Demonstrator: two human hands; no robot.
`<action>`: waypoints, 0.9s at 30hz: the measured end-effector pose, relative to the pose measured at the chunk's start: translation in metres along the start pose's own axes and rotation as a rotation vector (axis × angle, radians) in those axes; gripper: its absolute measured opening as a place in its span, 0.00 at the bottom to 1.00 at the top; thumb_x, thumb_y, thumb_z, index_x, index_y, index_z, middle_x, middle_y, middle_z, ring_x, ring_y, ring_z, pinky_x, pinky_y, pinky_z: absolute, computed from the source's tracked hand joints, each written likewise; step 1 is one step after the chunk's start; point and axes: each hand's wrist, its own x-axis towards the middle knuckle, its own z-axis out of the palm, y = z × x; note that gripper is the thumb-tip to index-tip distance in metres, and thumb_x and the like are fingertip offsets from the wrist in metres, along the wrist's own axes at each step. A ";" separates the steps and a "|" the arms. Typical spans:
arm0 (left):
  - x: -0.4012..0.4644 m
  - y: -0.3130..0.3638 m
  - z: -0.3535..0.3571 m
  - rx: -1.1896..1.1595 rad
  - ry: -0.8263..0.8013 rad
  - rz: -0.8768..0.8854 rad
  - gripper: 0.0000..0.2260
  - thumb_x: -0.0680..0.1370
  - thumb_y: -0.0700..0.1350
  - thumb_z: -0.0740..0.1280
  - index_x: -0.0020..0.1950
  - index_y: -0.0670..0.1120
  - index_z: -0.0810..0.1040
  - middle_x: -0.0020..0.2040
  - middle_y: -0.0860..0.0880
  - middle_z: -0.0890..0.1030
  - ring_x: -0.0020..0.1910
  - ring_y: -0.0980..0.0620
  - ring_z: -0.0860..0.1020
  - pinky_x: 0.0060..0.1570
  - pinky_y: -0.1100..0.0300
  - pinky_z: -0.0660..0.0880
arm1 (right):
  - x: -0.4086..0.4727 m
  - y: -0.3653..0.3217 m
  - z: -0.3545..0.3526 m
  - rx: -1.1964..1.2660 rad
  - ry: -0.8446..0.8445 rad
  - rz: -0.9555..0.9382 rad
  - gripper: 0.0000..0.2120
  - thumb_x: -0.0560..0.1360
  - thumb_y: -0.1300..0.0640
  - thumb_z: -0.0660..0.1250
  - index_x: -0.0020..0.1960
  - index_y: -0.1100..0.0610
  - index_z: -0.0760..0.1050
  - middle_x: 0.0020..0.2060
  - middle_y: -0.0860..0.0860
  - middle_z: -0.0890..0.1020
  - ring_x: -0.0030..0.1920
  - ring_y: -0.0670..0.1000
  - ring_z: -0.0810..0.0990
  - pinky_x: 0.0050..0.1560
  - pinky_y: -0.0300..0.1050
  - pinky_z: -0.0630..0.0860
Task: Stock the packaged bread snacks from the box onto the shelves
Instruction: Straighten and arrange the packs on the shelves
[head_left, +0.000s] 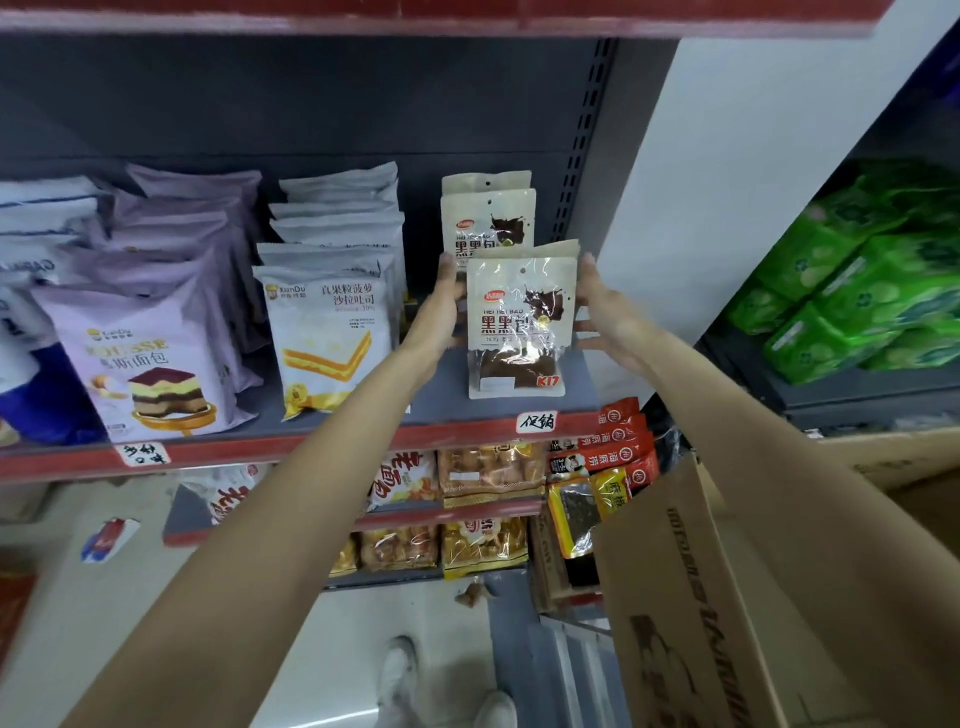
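Note:
A cream packet of dark bread (521, 322) stands upright on the grey shelf (363, 410), in front of two more of the same packets (488, 218). My left hand (444, 306) lies flat against the front packet's left edge, fingers straight and pointing up. My right hand (605, 312) is at the packet's right edge with straight, spread fingers. The packet sits between the two palms. The brown cardboard box (675, 597) is at the lower right, its inside hidden.
White sandwich-bread packs (327, 338) and purple mousse-bread packs (150, 358) fill the shelf to the left. Lower shelves hold golden bread packs (485, 545) and red snack bags (618, 447). Green packages (852, 291) fill a rack at right. A white wall stands behind the shelf's right upright.

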 end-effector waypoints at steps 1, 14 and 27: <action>0.001 0.001 0.000 -0.007 0.007 0.002 0.24 0.80 0.65 0.43 0.50 0.59 0.76 0.46 0.57 0.80 0.51 0.55 0.77 0.52 0.55 0.74 | 0.000 -0.002 0.003 0.053 0.001 -0.002 0.33 0.77 0.33 0.39 0.62 0.52 0.73 0.51 0.50 0.79 0.55 0.53 0.75 0.58 0.49 0.72; 0.019 -0.015 -0.019 -0.159 0.080 -0.088 0.24 0.81 0.62 0.45 0.49 0.52 0.77 0.46 0.54 0.80 0.47 0.58 0.77 0.36 0.59 0.75 | 0.015 -0.004 0.009 0.120 -0.013 0.021 0.37 0.76 0.32 0.39 0.69 0.54 0.70 0.64 0.54 0.77 0.67 0.57 0.71 0.71 0.59 0.62; 0.031 0.023 -0.019 0.079 0.120 0.149 0.24 0.84 0.54 0.45 0.59 0.52 0.80 0.54 0.56 0.76 0.57 0.53 0.73 0.59 0.59 0.65 | -0.001 0.023 0.015 -0.264 0.332 -0.331 0.09 0.77 0.63 0.63 0.56 0.60 0.76 0.52 0.55 0.80 0.49 0.54 0.78 0.48 0.48 0.75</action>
